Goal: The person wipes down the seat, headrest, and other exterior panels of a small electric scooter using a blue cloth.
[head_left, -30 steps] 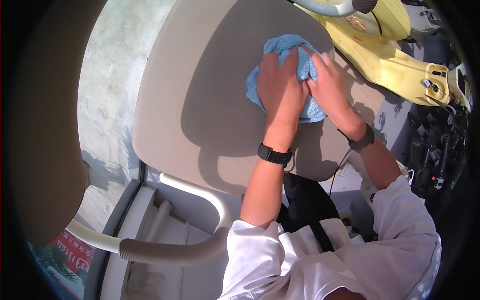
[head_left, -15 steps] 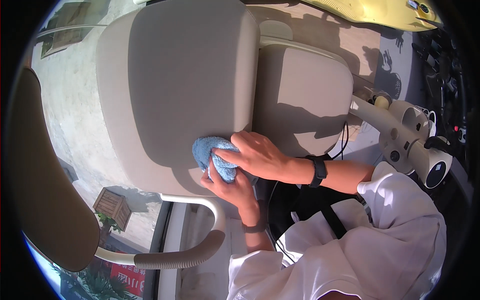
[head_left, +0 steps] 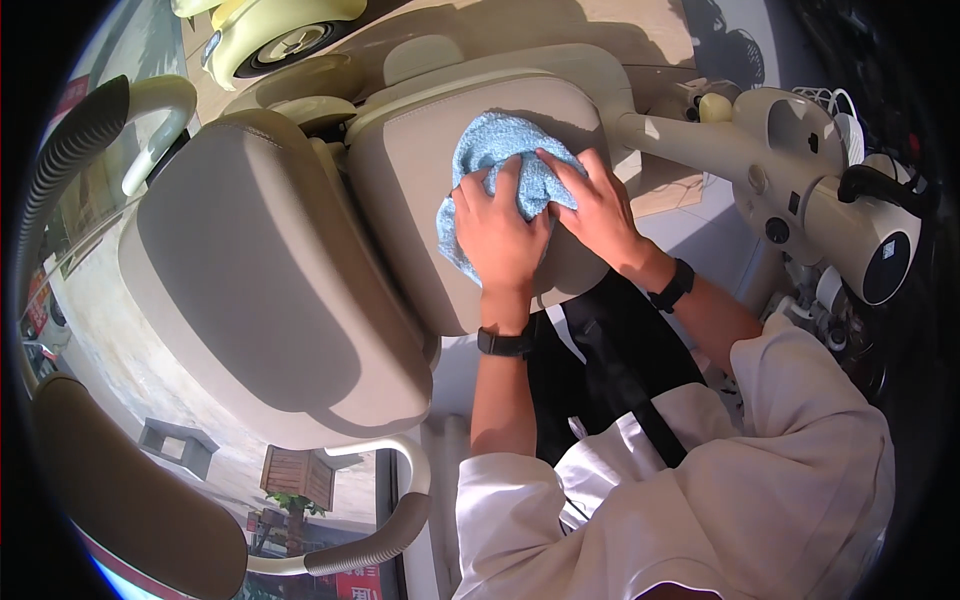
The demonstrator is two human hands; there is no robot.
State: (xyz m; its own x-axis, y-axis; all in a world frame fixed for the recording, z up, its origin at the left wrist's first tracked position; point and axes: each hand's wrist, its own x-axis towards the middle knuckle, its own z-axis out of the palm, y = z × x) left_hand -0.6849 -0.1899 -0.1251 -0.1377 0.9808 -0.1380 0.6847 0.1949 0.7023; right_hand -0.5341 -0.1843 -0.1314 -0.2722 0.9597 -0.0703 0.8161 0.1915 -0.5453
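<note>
A light blue cloth lies bunched on the beige front seat cushion of what looks like a small scooter. My left hand presses down on the cloth with bent fingers gripping its folds. Beside it, my right hand pinches the cloth's right side. Both wrists wear black bands. Left of this cushion is the larger padded beige seat, partly in shadow, and the cloth is apart from it.
A backrest pad and a curved ribbed armrest stand at lower left. The steering column with its black-handled head extends to the right. A pale yellow vehicle with a wheel is at the far left, on the floor.
The cloth and both hands have moved right, from the larger seat onto the smaller front cushion. The cloth is more spread out. The view has shifted too.
</note>
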